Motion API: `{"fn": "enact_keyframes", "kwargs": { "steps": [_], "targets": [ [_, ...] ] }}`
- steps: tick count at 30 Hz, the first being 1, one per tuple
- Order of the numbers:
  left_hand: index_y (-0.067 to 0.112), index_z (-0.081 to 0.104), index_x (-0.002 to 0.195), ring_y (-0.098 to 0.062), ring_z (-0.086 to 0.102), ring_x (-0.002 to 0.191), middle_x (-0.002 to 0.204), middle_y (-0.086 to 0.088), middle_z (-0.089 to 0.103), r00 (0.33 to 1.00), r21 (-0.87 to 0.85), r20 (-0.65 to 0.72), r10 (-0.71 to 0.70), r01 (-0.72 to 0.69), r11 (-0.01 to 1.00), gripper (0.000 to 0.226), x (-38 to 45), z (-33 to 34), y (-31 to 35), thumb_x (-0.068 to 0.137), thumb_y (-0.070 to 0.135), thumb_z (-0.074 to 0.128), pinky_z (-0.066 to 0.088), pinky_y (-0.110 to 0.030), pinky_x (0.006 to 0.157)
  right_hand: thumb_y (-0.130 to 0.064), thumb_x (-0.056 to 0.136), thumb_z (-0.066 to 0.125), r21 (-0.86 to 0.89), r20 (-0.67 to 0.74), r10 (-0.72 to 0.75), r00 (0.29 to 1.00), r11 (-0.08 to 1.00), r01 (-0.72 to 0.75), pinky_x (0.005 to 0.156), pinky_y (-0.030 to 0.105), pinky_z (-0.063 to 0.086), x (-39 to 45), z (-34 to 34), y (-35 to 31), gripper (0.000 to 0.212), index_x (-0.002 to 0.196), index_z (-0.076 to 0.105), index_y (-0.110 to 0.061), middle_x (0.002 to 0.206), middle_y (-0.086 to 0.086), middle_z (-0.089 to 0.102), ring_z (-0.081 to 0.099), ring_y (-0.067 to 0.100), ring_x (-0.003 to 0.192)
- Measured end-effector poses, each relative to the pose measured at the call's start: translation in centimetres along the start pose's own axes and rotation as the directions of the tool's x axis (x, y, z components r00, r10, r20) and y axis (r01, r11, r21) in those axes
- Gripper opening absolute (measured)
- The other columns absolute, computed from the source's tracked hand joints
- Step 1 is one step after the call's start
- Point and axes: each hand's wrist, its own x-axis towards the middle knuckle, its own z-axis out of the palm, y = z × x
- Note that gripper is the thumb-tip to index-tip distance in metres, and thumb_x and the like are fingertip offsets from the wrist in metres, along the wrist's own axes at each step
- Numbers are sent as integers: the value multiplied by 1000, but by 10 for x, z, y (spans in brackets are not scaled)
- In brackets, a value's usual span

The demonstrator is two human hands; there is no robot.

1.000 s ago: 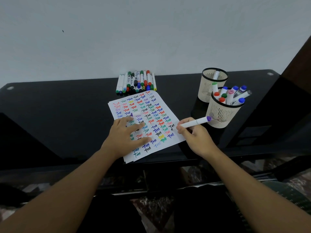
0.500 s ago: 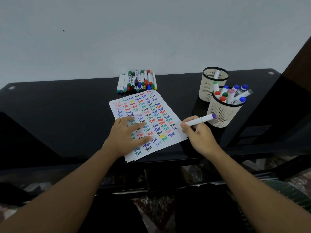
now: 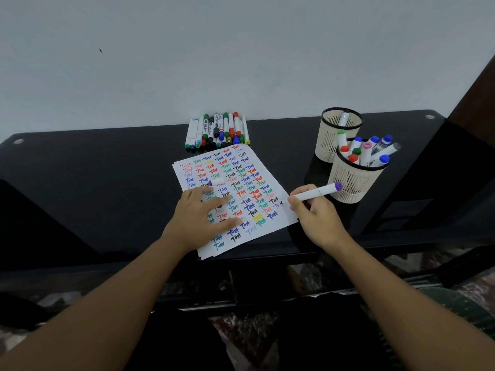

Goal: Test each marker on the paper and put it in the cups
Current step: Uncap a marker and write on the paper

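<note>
A white paper [image 3: 284,219] covered in coloured "Test" words lies on the black glass table [image 3: 107,188]. My left hand [image 3: 199,219] rests flat on the paper with fingers spread. My right hand [image 3: 313,212] grips a white marker with a purple end [image 3: 318,192], its tip at the paper's right edge. A loose white cap [image 3: 217,181] lies on the paper above my left hand. Two beige mesh cups stand at the right: the near cup [image 3: 351,182] holds several markers, the far cup [image 3: 330,135] holds one.
A row of several capped markers [image 3: 218,131] lies at the table's back edge against the white wall. A dark wooden panel [image 3: 474,103] rises at the far right. The table's front edge runs just below the paper.
My right hand has shifted the marker to the right along the paper's edge, its purple end now close to the near cup. My left hand stays pressed on the paper.
</note>
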Motion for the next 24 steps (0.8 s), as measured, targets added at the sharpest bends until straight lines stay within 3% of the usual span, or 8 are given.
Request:
{"fn": "enact_keyframes", "kwargs": {
  "steps": [10,14,18,24],
  "targets": [
    [49,52,142,-14,18,142,153,12,32,1000,-15,-1,0,0,1000,93,0,0,0,65,101,39,24,-46,121,-30,105,60,-16,14,-12,1000,1000,12,72,22,48,0,-1,1,10,104,62,-21,93,-8,66,62,1,86],
    [49,51,142,-13,17,143,153,12,31,1000,-9,2,1,-1,1000,93,0,0,-1,66,101,39,23,-46,121,-29,106,59,-2,5,-10,1000,1000,10,68,15,45,1,0,0,8,106,62,-21,95,-11,66,59,-8,87],
    [50,50,142,-13,16,143,153,12,31,1000,-9,3,-2,2,1000,93,0,0,-1,66,101,38,23,-46,121,-29,106,59,-41,11,-35,999,999,35,70,23,48,1,1,-1,9,106,62,-20,96,-10,66,59,-5,88],
    [50,52,141,-14,18,142,152,12,33,1000,-17,-18,2,-2,1000,91,0,1,0,66,100,40,24,-45,120,-27,105,60,42,-1,-10,1000,999,11,72,22,45,-2,-1,-2,8,101,62,-21,92,-7,66,58,-6,82]
  ]
}}
